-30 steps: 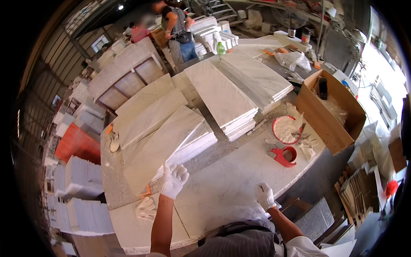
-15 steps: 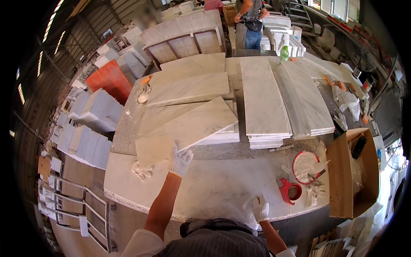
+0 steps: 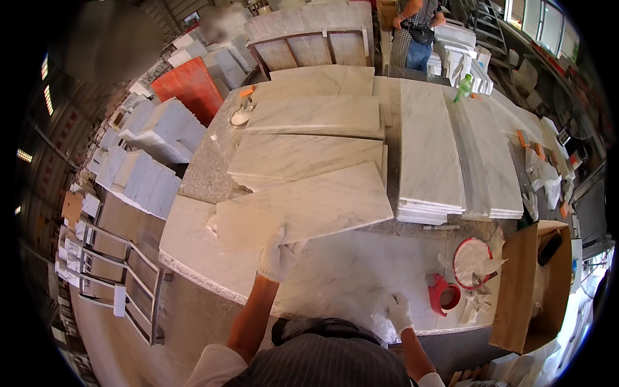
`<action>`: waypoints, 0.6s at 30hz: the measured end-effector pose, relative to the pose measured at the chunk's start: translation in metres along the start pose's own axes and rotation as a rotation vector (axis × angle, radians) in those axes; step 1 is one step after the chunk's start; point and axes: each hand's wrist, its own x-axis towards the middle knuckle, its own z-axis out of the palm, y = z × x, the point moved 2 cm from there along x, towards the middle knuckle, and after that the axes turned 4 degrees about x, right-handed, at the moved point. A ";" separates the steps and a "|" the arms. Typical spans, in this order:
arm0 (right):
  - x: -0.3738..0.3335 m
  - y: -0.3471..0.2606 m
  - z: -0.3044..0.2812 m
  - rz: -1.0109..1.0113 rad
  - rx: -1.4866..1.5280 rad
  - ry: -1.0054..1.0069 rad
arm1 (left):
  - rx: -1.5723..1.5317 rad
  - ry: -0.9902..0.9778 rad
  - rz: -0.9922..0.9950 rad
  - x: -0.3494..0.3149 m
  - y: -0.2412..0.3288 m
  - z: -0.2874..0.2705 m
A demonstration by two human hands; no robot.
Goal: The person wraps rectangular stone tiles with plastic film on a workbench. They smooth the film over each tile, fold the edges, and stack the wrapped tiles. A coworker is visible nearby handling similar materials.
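Observation:
A white, grey-veined marble slab (image 3: 309, 203) lies slanted over the near edge of a stack of similar slabs (image 3: 309, 153). My left hand (image 3: 280, 257), in a white knit glove, is closed on the slab's near edge, its thumb on top. My right hand (image 3: 400, 313), gloved the same way, is at the worktable's near edge. Its fingers are curled against crumpled clear plastic film (image 3: 383, 324). Under the slab's left end, a loose white glove is mostly hidden.
Long slab stacks (image 3: 431, 151) stand to the right. Nearer are a red tape dispenser (image 3: 443, 295), a red-rimmed tub of white paste (image 3: 472, 261) and a cardboard box (image 3: 529, 284). A metal rack (image 3: 138, 277) stands left. A person (image 3: 418, 32) stands beyond the table.
The slab in my left hand has come nearer to me and swung more level, baring more of the stack behind it. My right hand stays by the plastic film. The view has shifted.

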 end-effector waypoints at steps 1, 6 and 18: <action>-0.007 -0.009 0.001 0.088 0.124 -0.047 | -0.011 -0.016 -0.005 -0.019 0.000 -0.006; -0.066 -0.042 -0.002 0.256 0.327 -0.726 | 0.038 0.149 -0.159 -0.092 -0.001 -0.074; -0.177 -0.093 0.045 -0.064 0.808 -1.129 | -0.126 0.192 -0.435 -0.099 -0.067 -0.151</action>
